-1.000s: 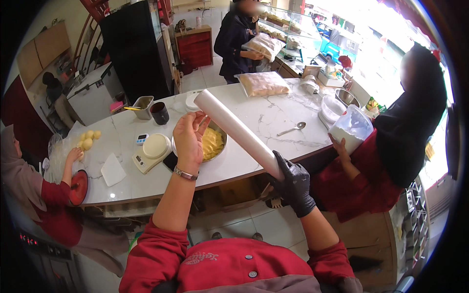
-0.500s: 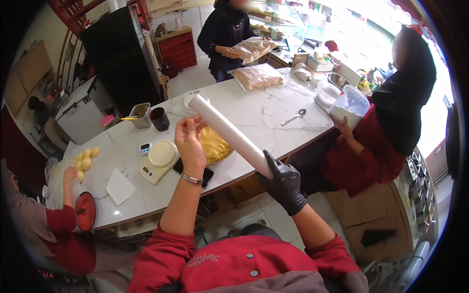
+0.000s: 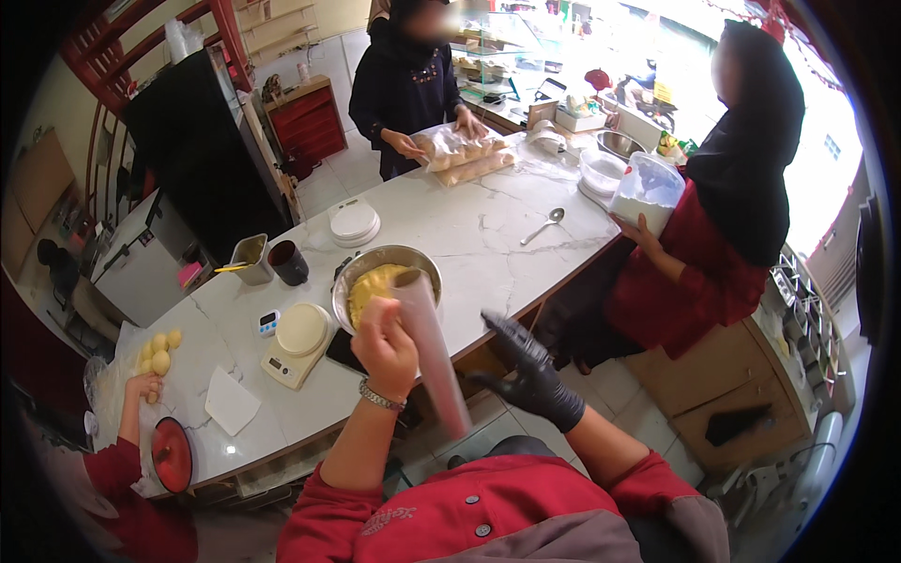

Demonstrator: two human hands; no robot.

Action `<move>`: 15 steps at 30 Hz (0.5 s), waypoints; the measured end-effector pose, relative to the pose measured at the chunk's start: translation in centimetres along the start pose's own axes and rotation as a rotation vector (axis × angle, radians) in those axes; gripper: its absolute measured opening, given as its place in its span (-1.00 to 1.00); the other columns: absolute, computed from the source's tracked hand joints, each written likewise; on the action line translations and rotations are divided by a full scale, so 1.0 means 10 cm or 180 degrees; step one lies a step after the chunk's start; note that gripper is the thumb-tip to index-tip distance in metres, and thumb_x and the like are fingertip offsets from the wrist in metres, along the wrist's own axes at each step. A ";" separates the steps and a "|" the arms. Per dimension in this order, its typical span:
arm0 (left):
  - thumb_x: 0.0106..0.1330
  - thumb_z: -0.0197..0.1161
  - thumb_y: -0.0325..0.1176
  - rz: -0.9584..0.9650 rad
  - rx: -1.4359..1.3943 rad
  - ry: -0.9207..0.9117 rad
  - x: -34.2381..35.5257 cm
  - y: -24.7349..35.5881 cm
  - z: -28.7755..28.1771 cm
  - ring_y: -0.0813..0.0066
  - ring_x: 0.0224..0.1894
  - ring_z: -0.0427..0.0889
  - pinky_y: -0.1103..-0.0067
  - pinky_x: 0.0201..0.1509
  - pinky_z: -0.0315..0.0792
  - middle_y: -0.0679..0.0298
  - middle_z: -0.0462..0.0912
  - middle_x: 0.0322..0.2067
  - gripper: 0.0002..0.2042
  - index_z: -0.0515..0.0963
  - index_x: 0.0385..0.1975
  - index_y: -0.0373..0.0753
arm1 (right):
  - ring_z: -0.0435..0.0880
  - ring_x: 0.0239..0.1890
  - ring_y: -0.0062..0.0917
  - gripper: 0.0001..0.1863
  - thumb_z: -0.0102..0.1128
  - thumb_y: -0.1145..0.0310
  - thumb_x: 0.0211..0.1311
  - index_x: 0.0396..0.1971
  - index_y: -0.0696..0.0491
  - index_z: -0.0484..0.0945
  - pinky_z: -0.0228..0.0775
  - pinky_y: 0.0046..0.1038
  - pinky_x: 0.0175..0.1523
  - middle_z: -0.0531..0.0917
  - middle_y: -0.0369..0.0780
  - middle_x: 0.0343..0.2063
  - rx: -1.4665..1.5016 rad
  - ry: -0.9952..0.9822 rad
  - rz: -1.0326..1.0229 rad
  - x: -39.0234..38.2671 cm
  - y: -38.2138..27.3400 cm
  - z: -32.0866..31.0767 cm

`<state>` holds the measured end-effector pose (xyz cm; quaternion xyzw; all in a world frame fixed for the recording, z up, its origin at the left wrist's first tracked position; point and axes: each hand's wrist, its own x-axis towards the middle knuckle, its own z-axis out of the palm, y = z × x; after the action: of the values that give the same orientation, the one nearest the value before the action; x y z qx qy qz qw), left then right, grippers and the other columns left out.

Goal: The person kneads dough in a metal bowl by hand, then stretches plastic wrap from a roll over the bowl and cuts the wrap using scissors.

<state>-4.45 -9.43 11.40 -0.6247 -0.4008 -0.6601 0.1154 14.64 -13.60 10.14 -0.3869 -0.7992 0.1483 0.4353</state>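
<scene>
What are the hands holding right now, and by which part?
The left hand holds the pale roll near its upper end; whether by the roll itself or a loose edge cannot be told. The gloved right hand holds nothing.

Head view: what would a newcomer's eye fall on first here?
Probably the pale roll, slanting beside the left hand near the middle of the picture. Next, the black-gloved right hand, open just to the roll's right. Then the bright yellow mass in the metal bowl on the white marbled counter, behind the roll.
</scene>
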 end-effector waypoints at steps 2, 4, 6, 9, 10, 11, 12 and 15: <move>0.14 0.07 -0.54 0.0418 -0.0176 -0.0549 -0.09 0.11 0.08 0.30 -0.65 0.44 0.52 -0.64 0.30 0.21 0.43 -0.60 -0.88 0.41 -0.33 -0.25 | 0.30 0.10 -0.19 -0.41 0.28 0.29 -0.14 0.00 0.04 0.35 0.20 -0.29 0.10 0.37 -0.04 0.03 -0.0146 0.0322 -0.0267 0.31 -0.23 -0.29; 0.01 0.13 -0.55 0.0578 -0.0558 -0.1207 -0.18 0.21 0.17 0.30 -0.64 0.48 0.49 -0.65 0.31 0.24 0.49 -0.57 -0.77 0.41 -0.29 -0.21 | 0.25 0.13 -0.19 -0.53 0.25 0.32 -0.11 -0.11 0.06 0.41 0.15 -0.27 0.13 0.35 -0.08 0.04 -0.0247 -0.0237 -0.0609 0.44 -0.14 -0.42; 0.01 0.12 -0.55 0.0550 -0.0714 -0.1204 -0.25 0.31 0.27 0.30 -0.66 0.47 0.49 -0.66 0.31 0.25 0.48 -0.57 -0.76 0.40 -0.28 -0.20 | 0.34 0.06 -0.23 -0.72 0.20 0.36 -0.08 -0.30 0.10 0.48 0.20 -0.31 0.09 0.43 -0.11 -0.05 -0.0323 -0.0485 -0.0841 0.45 -0.04 -0.48; 0.00 0.11 -0.59 0.0663 -0.0931 -0.1298 -0.34 0.42 0.36 0.31 -0.68 0.46 0.51 -0.67 0.31 0.24 0.49 -0.59 -0.72 0.39 -0.25 -0.19 | 0.44 -0.06 -0.26 -0.74 0.18 0.37 -0.07 -0.32 0.10 0.47 0.28 -0.35 0.01 0.50 -0.14 -0.16 0.0229 -0.0926 -0.0483 0.34 0.05 -0.60; 0.00 0.10 -0.60 0.0608 -0.1014 -0.1326 -0.35 0.48 0.39 0.31 -0.68 0.46 0.52 -0.66 0.32 0.23 0.49 -0.59 -0.72 0.39 -0.25 -0.19 | 0.50 -0.18 -0.30 -0.76 0.18 0.39 -0.07 -0.33 0.08 0.47 0.36 -0.40 -0.11 0.53 -0.17 -0.26 0.0226 -0.0813 -0.0689 0.34 0.07 -0.65; -0.01 0.10 -0.60 0.0543 -0.1098 -0.1364 -0.37 0.53 0.42 0.30 -0.68 0.46 0.52 -0.66 0.33 0.23 0.49 -0.59 -0.71 0.39 -0.25 -0.20 | 0.50 -0.19 -0.31 -0.77 0.17 0.39 -0.07 -0.34 0.07 0.48 0.37 -0.40 -0.14 0.53 -0.18 -0.28 0.0184 -0.0808 -0.0661 0.31 0.10 -0.71; 0.07 0.11 -0.58 0.0421 -0.1199 -0.1248 -0.39 0.58 0.47 0.44 -0.68 0.46 0.59 -0.65 0.34 0.26 0.52 -0.58 -0.78 0.40 -0.26 -0.22 | 0.50 -0.20 -0.32 -0.78 0.17 0.39 -0.07 -0.34 0.06 0.48 0.38 -0.41 -0.18 0.53 -0.18 -0.30 0.0143 -0.0803 -0.0633 0.28 0.12 -0.76; 0.16 0.13 -0.51 -0.0786 -0.1762 -0.1137 -0.52 0.82 0.59 0.60 -0.62 0.46 0.68 -0.59 0.34 0.29 0.54 -0.52 -0.88 0.41 -0.32 -0.28 | 0.53 -0.31 -0.37 -0.80 0.17 0.41 -0.08 -0.37 0.02 0.49 0.41 -0.43 -0.34 0.52 -0.23 -0.41 -0.0039 -0.0429 -0.0859 0.16 0.24 -0.92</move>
<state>6.19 -12.62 9.16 -0.6848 -0.2931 -0.6329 -0.2109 22.78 -11.78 15.05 -0.2677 -0.8723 0.1092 0.3942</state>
